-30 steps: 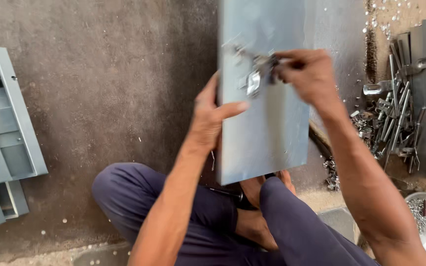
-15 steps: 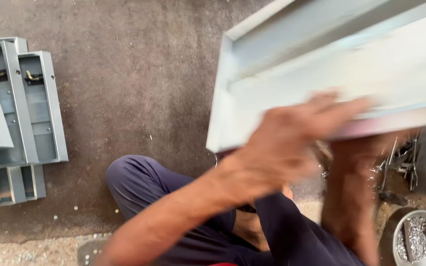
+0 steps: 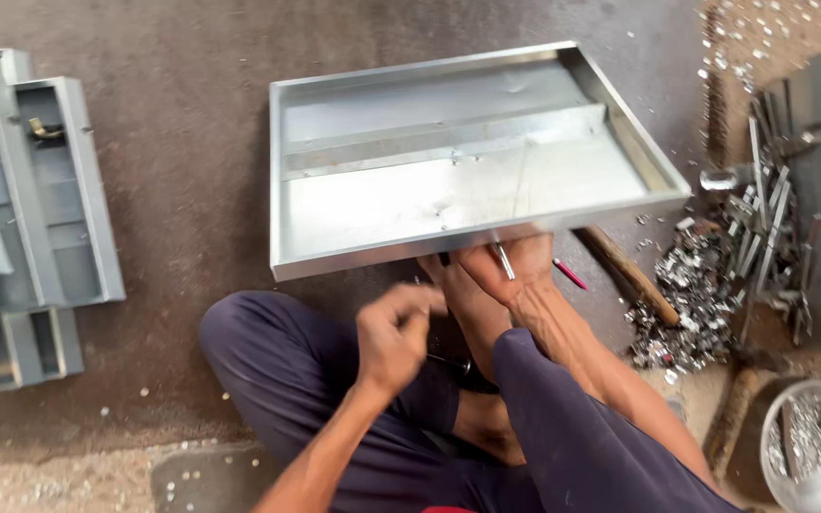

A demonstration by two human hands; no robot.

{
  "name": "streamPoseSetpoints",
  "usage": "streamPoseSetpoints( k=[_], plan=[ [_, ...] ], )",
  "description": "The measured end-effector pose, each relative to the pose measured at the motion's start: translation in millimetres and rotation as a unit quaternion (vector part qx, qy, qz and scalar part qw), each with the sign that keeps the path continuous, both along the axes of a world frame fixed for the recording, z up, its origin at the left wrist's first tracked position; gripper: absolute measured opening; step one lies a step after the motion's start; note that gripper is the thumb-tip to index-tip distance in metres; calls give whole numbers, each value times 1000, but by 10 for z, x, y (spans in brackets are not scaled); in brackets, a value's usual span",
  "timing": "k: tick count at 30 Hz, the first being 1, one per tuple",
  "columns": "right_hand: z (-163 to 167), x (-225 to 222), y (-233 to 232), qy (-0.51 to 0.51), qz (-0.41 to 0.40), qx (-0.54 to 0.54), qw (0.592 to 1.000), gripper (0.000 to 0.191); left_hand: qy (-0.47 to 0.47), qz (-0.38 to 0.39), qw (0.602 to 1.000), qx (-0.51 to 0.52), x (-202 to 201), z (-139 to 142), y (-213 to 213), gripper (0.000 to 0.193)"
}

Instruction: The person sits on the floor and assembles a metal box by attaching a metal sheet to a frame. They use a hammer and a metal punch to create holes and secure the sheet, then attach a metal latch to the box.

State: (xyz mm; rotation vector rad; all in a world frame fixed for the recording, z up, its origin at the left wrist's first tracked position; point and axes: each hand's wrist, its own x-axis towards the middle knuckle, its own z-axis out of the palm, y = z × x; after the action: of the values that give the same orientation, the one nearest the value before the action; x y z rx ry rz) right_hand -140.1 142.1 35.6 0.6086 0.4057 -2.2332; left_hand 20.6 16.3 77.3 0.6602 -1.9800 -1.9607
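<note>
Right hand (image 3: 515,271) grips my tray's (image 3: 282,171) near edge, now flipped open-side up; left hand (image 3: 393,332), loosely curled and empty, has let go below it.

The left hand (image 3: 393,334) is smeared by motion, so what its fingers (image 3: 420,302) pinch cannot be told. The right hand (image 3: 510,271) is partly covered by the near rim of the metal tray (image 3: 382,204). The grey boxes (image 3: 21,209) are cut off at the left edge, and the steel bowl (image 3: 814,451) at the bottom right corner.
</note>
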Motion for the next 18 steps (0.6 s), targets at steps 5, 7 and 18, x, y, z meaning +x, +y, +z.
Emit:
streamPoseSetpoints(
  k=[5, 7, 18],
  plan=[
    [151, 34, -20, -17, 15, -115, 993, 28, 101, 146, 775, 607, -566, -1017, 126, 44],
    [113, 72, -51, -25, 6, -89, 996, 32, 57, 166, 773, 609, -787, -1235, 166, 46],
    [-66, -27, 263, 649, 79, 547, 522, 57, 297, 99, 588, 746, -1267, -1319, 53, 53]
  ],
)
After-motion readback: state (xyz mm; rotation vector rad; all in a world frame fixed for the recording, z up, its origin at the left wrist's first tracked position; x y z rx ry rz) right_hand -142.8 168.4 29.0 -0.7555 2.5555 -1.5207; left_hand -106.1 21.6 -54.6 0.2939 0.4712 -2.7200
